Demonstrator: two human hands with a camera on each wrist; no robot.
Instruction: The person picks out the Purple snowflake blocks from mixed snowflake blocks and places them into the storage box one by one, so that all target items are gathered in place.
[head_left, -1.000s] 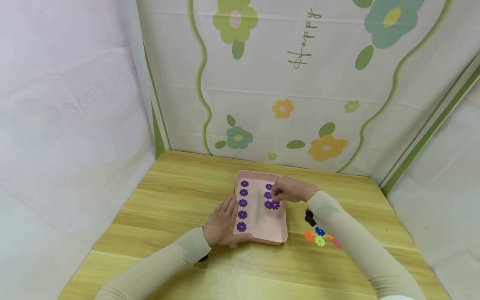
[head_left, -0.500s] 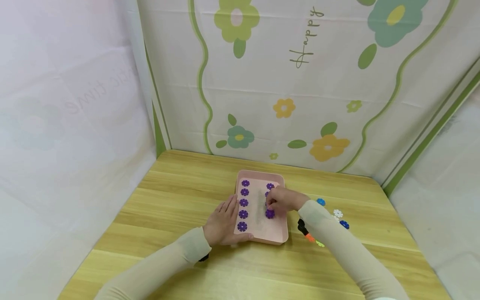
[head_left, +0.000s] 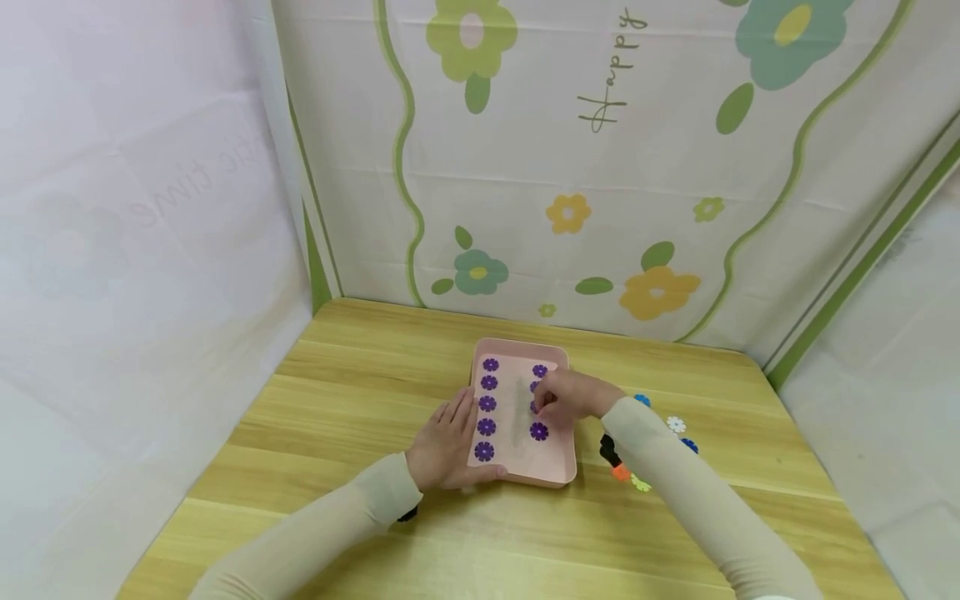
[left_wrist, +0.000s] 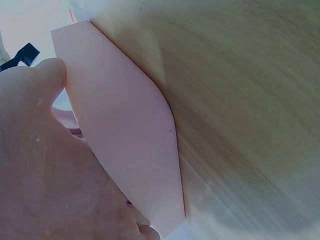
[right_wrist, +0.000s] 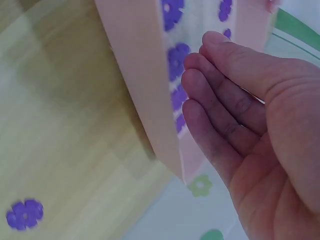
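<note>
A shallow pink tray point(head_left: 521, 457) lies on the wooden table, with purple flower-shaped plastic discs set out in two columns. The left column point(head_left: 487, 404) is fully visible; the right one is partly behind my right hand point(head_left: 576, 395). Nearest me in that column lies a purple disc point(head_left: 538, 432), just below my right fingertips. In the right wrist view the loosely bent fingers point(right_wrist: 200, 117) and thumb hold nothing, close over the tray's side wall point(right_wrist: 135, 75). My left hand point(head_left: 442, 446) rests along the tray's left side, its thumb at the near wall point(left_wrist: 120, 115).
Right of the tray, partly under my right forearm, lie loose discs: light blue point(head_left: 642, 401), white point(head_left: 676, 425), dark blue point(head_left: 689, 446), yellow-green point(head_left: 640, 483) and orange point(head_left: 620, 472). A flower-printed curtain point(head_left: 510, 192) stands behind the table.
My right hand brought a purple disc toward me down the right column, let it go there and drew back slightly. The left hand stayed at the tray's side.
</note>
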